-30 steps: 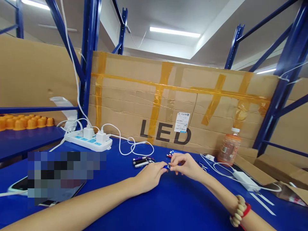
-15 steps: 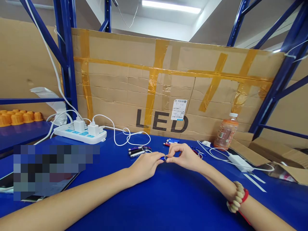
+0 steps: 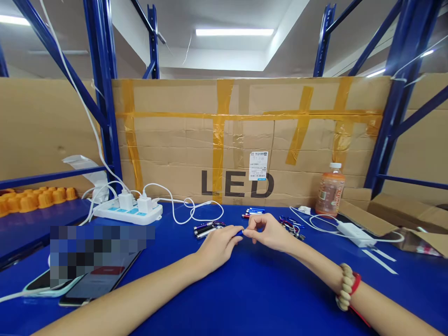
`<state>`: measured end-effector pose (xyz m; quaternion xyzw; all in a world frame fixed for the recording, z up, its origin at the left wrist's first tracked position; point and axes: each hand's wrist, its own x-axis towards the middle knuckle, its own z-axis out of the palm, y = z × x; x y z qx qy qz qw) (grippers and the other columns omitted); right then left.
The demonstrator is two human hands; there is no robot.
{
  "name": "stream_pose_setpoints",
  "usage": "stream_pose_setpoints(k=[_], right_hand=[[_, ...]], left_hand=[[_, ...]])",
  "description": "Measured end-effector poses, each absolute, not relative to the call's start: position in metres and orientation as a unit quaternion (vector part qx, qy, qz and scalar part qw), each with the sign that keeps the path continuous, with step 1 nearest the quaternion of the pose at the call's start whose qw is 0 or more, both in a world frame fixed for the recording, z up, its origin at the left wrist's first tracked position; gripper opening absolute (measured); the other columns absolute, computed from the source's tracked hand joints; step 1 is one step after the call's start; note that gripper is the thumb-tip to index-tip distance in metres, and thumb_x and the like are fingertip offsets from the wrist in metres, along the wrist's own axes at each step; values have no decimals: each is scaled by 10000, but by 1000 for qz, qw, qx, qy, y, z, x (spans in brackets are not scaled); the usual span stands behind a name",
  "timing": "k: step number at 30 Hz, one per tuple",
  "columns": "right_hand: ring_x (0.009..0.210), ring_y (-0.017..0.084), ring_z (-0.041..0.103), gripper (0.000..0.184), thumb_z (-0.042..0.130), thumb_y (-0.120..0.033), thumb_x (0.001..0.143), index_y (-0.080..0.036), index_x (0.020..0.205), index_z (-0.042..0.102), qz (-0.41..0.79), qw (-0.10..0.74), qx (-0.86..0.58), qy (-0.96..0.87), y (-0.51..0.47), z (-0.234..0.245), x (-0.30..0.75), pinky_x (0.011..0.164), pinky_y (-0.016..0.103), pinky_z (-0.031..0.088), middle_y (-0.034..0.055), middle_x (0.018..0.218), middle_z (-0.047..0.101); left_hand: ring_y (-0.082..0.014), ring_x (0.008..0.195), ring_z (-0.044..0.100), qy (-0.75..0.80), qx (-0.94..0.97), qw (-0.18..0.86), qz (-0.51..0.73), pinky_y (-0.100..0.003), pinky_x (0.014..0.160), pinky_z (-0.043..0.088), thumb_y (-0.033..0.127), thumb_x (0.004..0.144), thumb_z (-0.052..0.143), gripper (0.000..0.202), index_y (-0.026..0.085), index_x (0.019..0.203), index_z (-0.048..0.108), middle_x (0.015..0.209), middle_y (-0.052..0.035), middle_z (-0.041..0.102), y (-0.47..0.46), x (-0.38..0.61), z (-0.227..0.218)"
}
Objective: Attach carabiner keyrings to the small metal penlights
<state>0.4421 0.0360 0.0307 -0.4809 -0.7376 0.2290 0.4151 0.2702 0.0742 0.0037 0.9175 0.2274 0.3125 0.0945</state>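
Observation:
My left hand [image 3: 219, 246] is closed around a small blue tube [image 3: 240, 232], its tip poking out past my fingers. My right hand [image 3: 268, 232] pinches thumb and forefinger together right at that tip; what sits between them is too small to make out. Just behind my left hand lie several slim metal tubes [image 3: 206, 229], purple, black and silver, with rings at their ends. Beyond my right hand is a row of blue and red tubes [image 3: 255, 212]. To its right are several more blue and red tubes with metal clips [image 3: 292, 227].
A white power strip [image 3: 128, 210] with plugs and looping cables stands at the back left. Two phones [image 3: 101, 280] lie front left. At right are a bottle [image 3: 330, 191], a white adapter [image 3: 356, 234] and an open cardboard box [image 3: 406, 212]. Orange caps [image 3: 38, 199] sit far left.
The head view has levelled and tilted up, shifting everything in the picture. Both hands keep together at the blue tube, and less of the tube shows now between the fingers.

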Motion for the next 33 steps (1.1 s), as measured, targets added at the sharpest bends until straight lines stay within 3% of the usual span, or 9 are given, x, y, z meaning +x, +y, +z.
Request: stream_pose_setpoints(k=[6,10,14,21,33], right_hand=[[368,65,445,390,647,-500,580,-158,517,470,264,422,-487,-718,37,31,438,383,182,322,-39,404,485],[363,69,458,382,638,-494,597,-163,536,456,257,436,-496,-705,40,26,437,365,169,307,-54,400,464],[369,79,480,356,582,-492,661,-169,563,467,209,438,-516,-706,44,18,437,390,177,332,-58,401,464],[433,86,506,317,479,-475,755,-187,627,509,68,401,-555,-725,40,14,434,476,198,357,-39,508,545],[550,109,516,356,454,-520,751,-210,608,556,-29,364,-583,-726,37,19,430,476,208,289,-20,641,606]], left_hand=[[-163,842,581,241,917,89,306,-269,762,453,262,852,367,276,218,1053,551,945,-36,629,70,269,9],[-156,968,551,234,907,107,334,-278,860,422,259,845,386,303,253,1123,505,1090,-19,593,70,269,11],[-153,1011,537,240,901,121,342,-282,893,407,244,827,406,298,266,1105,514,1119,4,584,71,270,12],[-165,904,579,291,886,135,334,-259,798,433,217,809,414,258,255,1032,537,1002,4,631,69,272,13],[-165,802,587,341,887,114,289,-244,689,419,235,812,385,259,262,1041,502,859,-1,638,67,271,12]])
